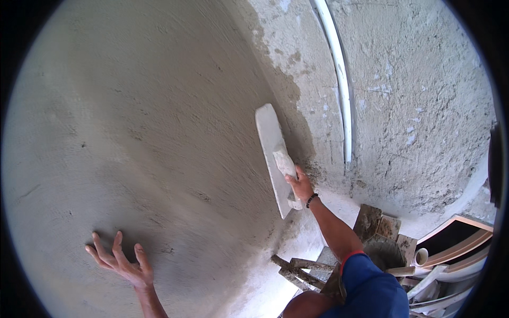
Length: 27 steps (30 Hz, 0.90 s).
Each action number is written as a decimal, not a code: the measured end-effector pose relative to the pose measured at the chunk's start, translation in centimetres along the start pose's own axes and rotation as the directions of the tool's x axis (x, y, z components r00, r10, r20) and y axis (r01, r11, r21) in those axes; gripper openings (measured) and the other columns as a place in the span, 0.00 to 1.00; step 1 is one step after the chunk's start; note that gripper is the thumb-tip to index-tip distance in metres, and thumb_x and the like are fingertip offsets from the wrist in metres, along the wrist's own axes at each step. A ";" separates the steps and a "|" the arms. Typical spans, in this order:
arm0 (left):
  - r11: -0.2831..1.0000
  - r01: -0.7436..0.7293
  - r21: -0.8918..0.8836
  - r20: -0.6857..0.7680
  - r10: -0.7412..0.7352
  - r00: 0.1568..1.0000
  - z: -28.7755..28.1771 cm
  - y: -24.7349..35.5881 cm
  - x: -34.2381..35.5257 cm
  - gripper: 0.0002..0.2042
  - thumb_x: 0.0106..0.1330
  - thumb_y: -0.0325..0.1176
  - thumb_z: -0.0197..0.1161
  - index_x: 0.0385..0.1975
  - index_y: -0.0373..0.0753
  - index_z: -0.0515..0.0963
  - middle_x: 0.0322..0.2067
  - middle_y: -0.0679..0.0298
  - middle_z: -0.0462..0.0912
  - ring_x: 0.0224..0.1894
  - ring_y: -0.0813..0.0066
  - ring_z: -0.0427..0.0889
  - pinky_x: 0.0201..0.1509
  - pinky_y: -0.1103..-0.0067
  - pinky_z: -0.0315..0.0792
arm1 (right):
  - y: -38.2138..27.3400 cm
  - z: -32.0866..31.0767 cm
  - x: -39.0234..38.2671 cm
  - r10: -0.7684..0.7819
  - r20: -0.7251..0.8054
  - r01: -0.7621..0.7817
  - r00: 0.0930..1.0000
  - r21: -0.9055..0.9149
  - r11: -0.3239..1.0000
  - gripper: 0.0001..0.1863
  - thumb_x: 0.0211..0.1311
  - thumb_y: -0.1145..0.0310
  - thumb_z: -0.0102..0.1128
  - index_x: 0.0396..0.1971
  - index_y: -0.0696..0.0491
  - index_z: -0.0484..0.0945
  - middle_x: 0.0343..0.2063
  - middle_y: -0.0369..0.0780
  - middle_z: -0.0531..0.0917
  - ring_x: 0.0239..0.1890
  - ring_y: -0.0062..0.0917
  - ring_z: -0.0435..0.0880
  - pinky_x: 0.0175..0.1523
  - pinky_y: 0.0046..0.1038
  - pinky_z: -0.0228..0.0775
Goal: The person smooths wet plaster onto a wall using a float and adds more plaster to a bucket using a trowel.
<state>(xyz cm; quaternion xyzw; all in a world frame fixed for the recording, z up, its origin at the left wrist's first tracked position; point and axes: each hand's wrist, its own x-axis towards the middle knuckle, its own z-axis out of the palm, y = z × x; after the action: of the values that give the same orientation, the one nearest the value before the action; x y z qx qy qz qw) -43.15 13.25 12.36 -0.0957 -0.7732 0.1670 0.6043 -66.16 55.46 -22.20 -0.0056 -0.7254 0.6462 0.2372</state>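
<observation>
Blue-sleeved, the right hand (300,186) wraps its fingers round the handle of a plastering trowel (274,157), holding its blade flat on the grey wet wall (159,122) beside a white pipe (339,79), while the left hand (123,259) rests spread-fingered on the plaster, likely for balance; no labels show.

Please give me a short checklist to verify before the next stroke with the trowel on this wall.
1. Right hand grips the trowel handle: ok.
2. Trowel blade lies against the wall: cannot tell; it looks close or touching.
3. Left hand open, fingers spread on the wall, away from the trowel: ok.
4. White pipe beside the trowel, apart from the blade: ok.
5. Plaster load on the blade: cannot tell.
6. Footing: not ok; wood pieces and rubble lie below.
</observation>
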 end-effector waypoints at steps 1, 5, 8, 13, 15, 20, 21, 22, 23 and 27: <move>1.000 0.001 0.009 -0.008 -0.001 1.000 -0.2 0.0 0.1 0.23 0.66 0.53 0.52 0.51 0.42 0.76 0.68 0.55 0.56 0.73 0.48 0.40 0.69 0.47 0.41 | -2.7 0.9 0.0 -0.048 -0.035 0.050 0.998 0.047 0.998 0.39 0.60 0.49 0.61 0.61 0.63 0.63 0.53 0.57 0.76 0.57 0.44 0.74 0.61 0.36 0.64; 1.000 0.019 -0.016 0.017 -0.019 1.000 -0.6 0.1 0.3 0.23 0.66 0.53 0.52 0.50 0.42 0.76 0.68 0.55 0.57 0.73 0.48 0.39 0.69 0.47 0.41 | -18.2 0.5 3.5 -0.329 -0.101 0.329 0.939 -0.013 0.944 0.36 0.63 0.51 0.57 0.63 0.60 0.61 0.50 0.57 0.78 0.52 0.46 0.79 0.57 0.40 0.69; 0.999 -0.007 -0.037 -0.010 0.006 1.000 -0.1 0.2 0.3 0.23 0.67 0.52 0.52 0.50 0.41 0.76 0.68 0.55 0.57 0.73 0.48 0.39 0.70 0.47 0.40 | -28.8 -0.2 8.2 -0.429 -0.120 0.414 0.895 -0.133 0.901 0.35 0.65 0.52 0.54 0.64 0.58 0.59 0.50 0.57 0.77 0.53 0.49 0.78 0.59 0.42 0.68; 0.999 -0.024 -0.040 -0.021 0.023 1.000 -0.2 -0.1 0.7 0.22 0.67 0.51 0.53 0.49 0.40 0.77 0.68 0.54 0.56 0.73 0.49 0.39 0.70 0.47 0.40 | -35.9 -3.0 15.8 -0.427 -0.150 0.389 0.892 -0.226 0.893 0.38 0.65 0.48 0.51 0.65 0.60 0.57 0.55 0.58 0.73 0.59 0.49 0.72 0.63 0.40 0.64; 0.999 -0.013 -0.045 0.010 0.013 1.000 -0.7 0.2 0.8 0.22 0.67 0.51 0.53 0.49 0.40 0.76 0.68 0.54 0.56 0.73 0.49 0.39 0.70 0.47 0.41 | -32.5 -3.3 17.2 -0.341 -0.169 0.328 0.925 -0.103 0.939 0.41 0.64 0.46 0.51 0.66 0.60 0.55 0.57 0.59 0.72 0.61 0.48 0.70 0.65 0.38 0.61; 0.997 0.017 -0.073 0.065 -0.012 0.998 -1.9 0.1 0.7 0.22 0.67 0.51 0.53 0.48 0.39 0.76 0.69 0.54 0.54 0.73 0.48 0.38 0.70 0.46 0.42 | -21.5 -3.0 12.3 -0.211 -0.106 0.207 0.972 -0.054 0.977 0.40 0.62 0.44 0.53 0.65 0.56 0.57 0.50 0.55 0.78 0.50 0.44 0.80 0.56 0.38 0.69; 0.996 0.001 -0.092 0.080 0.006 0.997 -2.1 0.1 0.7 0.22 0.67 0.51 0.53 0.48 0.39 0.76 0.69 0.54 0.53 0.73 0.47 0.37 0.70 0.47 0.41 | -19.1 -2.8 10.9 -0.151 -0.095 0.145 0.984 -0.062 0.987 0.38 0.63 0.45 0.54 0.65 0.54 0.58 0.47 0.53 0.80 0.45 0.41 0.82 0.51 0.37 0.71; 0.994 -0.013 -0.111 0.094 0.024 0.995 -2.2 0.2 0.7 0.21 0.67 0.51 0.53 0.47 0.39 0.76 0.70 0.53 0.52 0.73 0.47 0.37 0.70 0.47 0.41 | -16.6 -2.6 9.5 -0.090 -0.083 0.084 0.992 -0.071 0.994 0.37 0.63 0.46 0.55 0.65 0.52 0.59 0.43 0.51 0.82 0.39 0.38 0.83 0.47 0.36 0.73; 0.995 -0.007 -0.101 0.086 0.016 0.996 -2.5 0.2 0.7 0.21 0.67 0.51 0.53 0.47 0.39 0.76 0.70 0.53 0.52 0.73 0.47 0.37 0.70 0.47 0.41 | -14.4 -2.2 7.7 -0.091 -0.094 0.090 0.991 -0.010 0.996 0.36 0.63 0.48 0.56 0.65 0.51 0.59 0.41 0.48 0.82 0.37 0.34 0.82 0.45 0.34 0.74; 0.996 0.000 -0.092 0.148 0.014 0.989 -3.2 0.3 0.8 0.20 0.66 0.48 0.56 0.46 0.39 0.77 0.70 0.53 0.50 0.74 0.46 0.34 0.70 0.48 0.41 | -9.8 -2.5 4.3 -0.125 -0.039 0.127 0.991 0.083 0.988 0.33 0.63 0.54 0.59 0.63 0.52 0.62 0.38 0.43 0.81 0.33 0.25 0.80 0.41 0.29 0.74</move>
<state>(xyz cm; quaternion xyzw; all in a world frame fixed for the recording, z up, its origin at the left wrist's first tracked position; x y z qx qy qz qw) -40.28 14.21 13.64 -0.1132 -0.8226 0.1403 0.5393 -66.14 57.53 -11.37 0.0397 -0.6919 0.6602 0.2896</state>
